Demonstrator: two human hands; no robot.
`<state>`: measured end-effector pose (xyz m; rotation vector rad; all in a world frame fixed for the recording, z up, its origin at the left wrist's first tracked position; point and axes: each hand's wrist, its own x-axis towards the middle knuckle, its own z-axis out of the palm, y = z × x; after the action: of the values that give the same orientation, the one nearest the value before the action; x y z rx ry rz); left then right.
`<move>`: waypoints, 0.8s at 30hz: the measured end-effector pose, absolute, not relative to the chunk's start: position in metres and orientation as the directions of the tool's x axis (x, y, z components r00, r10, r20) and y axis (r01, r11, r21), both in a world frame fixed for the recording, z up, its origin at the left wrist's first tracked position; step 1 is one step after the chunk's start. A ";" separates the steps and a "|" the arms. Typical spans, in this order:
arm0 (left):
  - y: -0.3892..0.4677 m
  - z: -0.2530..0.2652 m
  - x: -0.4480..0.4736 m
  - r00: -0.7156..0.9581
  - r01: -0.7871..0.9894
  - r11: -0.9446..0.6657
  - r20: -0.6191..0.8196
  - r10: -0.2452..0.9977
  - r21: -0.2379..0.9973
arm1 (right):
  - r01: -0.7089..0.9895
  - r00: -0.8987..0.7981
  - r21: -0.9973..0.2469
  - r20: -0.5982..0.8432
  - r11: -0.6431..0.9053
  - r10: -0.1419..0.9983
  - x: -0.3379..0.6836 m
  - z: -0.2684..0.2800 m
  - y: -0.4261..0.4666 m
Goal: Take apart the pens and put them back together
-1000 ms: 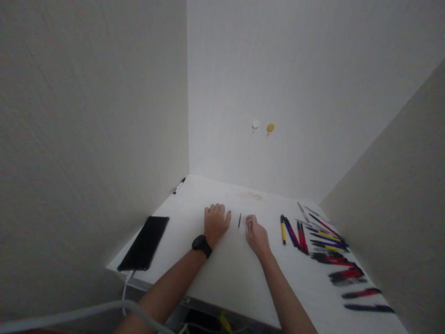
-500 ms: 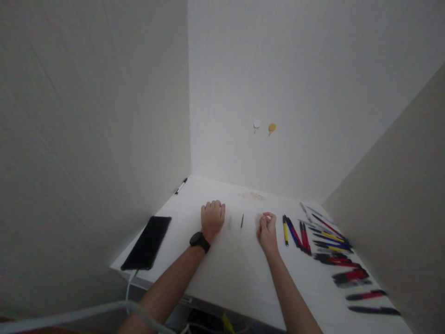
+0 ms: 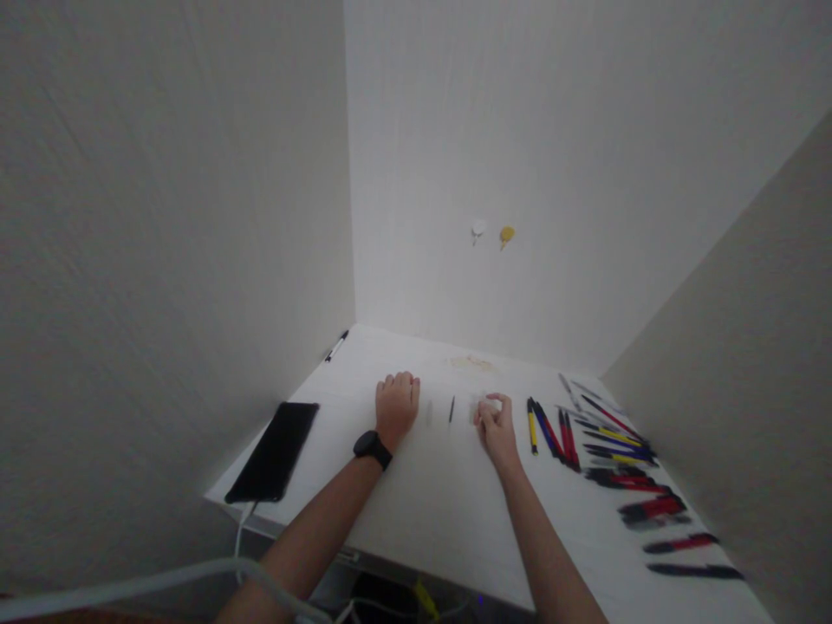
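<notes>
My left hand (image 3: 397,407) rests on the white table with its fingers curled under, and nothing shows in it. A black watch is on that wrist. To its right lie a faint, see-through sliver (image 3: 429,413) and a short, thin dark rod (image 3: 451,409), both upright in the view and apart from the hands. Beyond the rod is my right hand (image 3: 497,427), its index finger arched and its other fingertips drawn together. A blurred greyish patch (image 3: 473,409) shows at those fingertips; whether it is a small clear piece they hold or a shadow is unclear.
Yellow, blue and red pens (image 3: 551,431) lie right of my right hand. Several more pens (image 3: 620,442) line the table's right side. A black phone (image 3: 274,452) with a white cable lies left, a pen (image 3: 336,346) behind it. Walls stand on three sides; two hooks (image 3: 507,234) hang ahead.
My right hand has shifted slightly left toward the dark rod, and its index finger stands further from the other fingertips. My left hand has stayed in place.
</notes>
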<state>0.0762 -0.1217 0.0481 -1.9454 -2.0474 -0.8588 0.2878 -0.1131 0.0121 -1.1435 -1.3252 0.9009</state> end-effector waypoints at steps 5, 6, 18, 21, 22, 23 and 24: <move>-0.122 0.048 0.076 -0.077 0.970 -0.051 0.495 0.866 0.239 | 0.133 0.134 -0.969 0.227 0.210 0.965 0.290 0.017 -0.114; -0.123 0.047 0.076 -0.071 0.970 -0.053 0.488 0.870 0.236 | 0.163 0.143 -0.963 0.237 0.213 0.961 0.290 0.019 -0.115; -0.122 0.048 0.074 -0.053 0.974 -0.056 0.462 0.885 0.219 | 0.462 0.031 -0.852 0.295 0.248 0.955 0.286 0.021 -0.118; -0.122 0.047 0.074 -0.056 0.974 -0.052 0.461 0.886 0.219 | 0.454 0.033 -0.855 0.297 0.251 0.954 0.286 0.022 -0.118; -0.122 0.046 0.074 -0.057 0.974 -0.053 0.462 0.885 0.222 | 0.450 0.036 -0.858 0.293 0.246 0.955 0.286 0.022 -0.118; -0.122 0.046 0.074 -0.059 0.972 -0.054 0.464 0.884 0.227 | 0.449 0.040 -0.860 0.290 0.242 0.956 0.286 0.022 -0.118; -0.122 0.046 0.074 -0.062 0.971 -0.054 0.466 0.883 0.233 | 0.452 0.042 -0.859 0.289 0.240 0.956 0.285 0.023 -0.118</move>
<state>0.0739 -0.1215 0.0455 -2.0246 -2.0335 -0.7646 0.2854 -0.1178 0.0226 -1.3599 -1.5641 0.6687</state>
